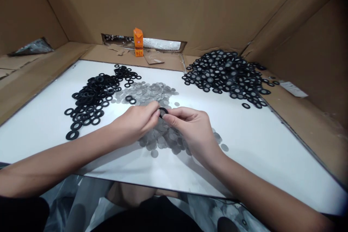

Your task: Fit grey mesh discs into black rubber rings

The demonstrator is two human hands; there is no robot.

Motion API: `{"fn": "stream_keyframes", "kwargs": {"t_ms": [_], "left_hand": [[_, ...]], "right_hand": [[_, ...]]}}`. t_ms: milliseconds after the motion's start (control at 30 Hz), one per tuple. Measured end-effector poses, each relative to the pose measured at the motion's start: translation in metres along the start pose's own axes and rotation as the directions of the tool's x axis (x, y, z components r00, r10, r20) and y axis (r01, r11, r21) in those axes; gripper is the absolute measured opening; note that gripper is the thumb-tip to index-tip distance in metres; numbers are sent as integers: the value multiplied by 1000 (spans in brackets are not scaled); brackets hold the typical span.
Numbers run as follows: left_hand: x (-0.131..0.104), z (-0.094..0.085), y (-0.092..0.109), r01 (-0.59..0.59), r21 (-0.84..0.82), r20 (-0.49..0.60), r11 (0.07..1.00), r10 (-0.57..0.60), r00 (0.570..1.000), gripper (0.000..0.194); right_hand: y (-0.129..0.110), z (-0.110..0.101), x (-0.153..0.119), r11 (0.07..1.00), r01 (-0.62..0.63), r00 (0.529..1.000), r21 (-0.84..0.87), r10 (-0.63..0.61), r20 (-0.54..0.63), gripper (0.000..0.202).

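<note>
Over the middle of the white board (pixel 272 141), my left hand (pixel 140 119) and my right hand (pixel 193 125) meet. Both pinch one black ring (pixel 163 111) between their fingertips, and part of it is hidden by the fingers. Beneath and behind the hands lie many thin grey discs (pixel 160 139). To the left is a heap of black rings (pixel 95 90) with open centres. Two loose rings (pixel 130 99) rest on the discs near my left hand. At the back right stands a large pile of black rings with grey discs in their centres (pixel 225 74).
Cardboard walls (pixel 163 3) surround the board at the back and sides. An orange box (pixel 138 41) stands behind the board, by a slot in the cardboard. A white label (pixel 293 89) lies at the right. Clear plastic (pixel 67 203) shows below the front edge.
</note>
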State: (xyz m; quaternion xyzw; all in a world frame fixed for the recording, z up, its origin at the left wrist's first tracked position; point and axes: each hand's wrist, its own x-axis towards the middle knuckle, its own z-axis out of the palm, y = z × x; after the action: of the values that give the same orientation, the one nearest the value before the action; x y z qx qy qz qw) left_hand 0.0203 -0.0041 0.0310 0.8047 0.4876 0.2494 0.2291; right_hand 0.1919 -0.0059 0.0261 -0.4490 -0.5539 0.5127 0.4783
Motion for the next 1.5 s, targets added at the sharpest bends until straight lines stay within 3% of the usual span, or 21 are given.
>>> {"fn": "stream_keyframes", "kwargs": {"t_ms": [133, 433, 733, 933, 1233, 1400, 1500], "left_hand": [[1, 0, -3, -12, -94, 58, 996, 17, 998, 17], [1, -1, -1, -53, 54, -63, 997, 56, 996, 14], [4, 0, 6, 85, 183, -21, 979, -82, 996, 16], [5, 2, 6, 91, 175, -70, 980, -80, 994, 19], [2, 7, -1, 119, -208, 1, 971, -121, 993, 20], [1, 8, -1, 120, -219, -4, 968, -124, 992, 23], [0, 10, 0, 79, -117, -64, 990, -86, 994, 22]], "right_hand": [[-3, 2, -3, 998, 42, 999, -46, -41, 5, 8], [-1, 4, -10, 981, 161, 986, -112, -163, -13, 5], [5, 6, -7, 975, 180, 983, -133, -183, -8, 2], [3, 8, -5, 990, 121, 992, -75, -123, -17, 1], [5, 6, -2, 998, -35, 999, 43, 35, -9, 11], [8, 6, 0, 992, -80, 997, 93, 78, 26, 15], [9, 7, 2, 987, -110, 993, 114, 106, 41, 17]]}}
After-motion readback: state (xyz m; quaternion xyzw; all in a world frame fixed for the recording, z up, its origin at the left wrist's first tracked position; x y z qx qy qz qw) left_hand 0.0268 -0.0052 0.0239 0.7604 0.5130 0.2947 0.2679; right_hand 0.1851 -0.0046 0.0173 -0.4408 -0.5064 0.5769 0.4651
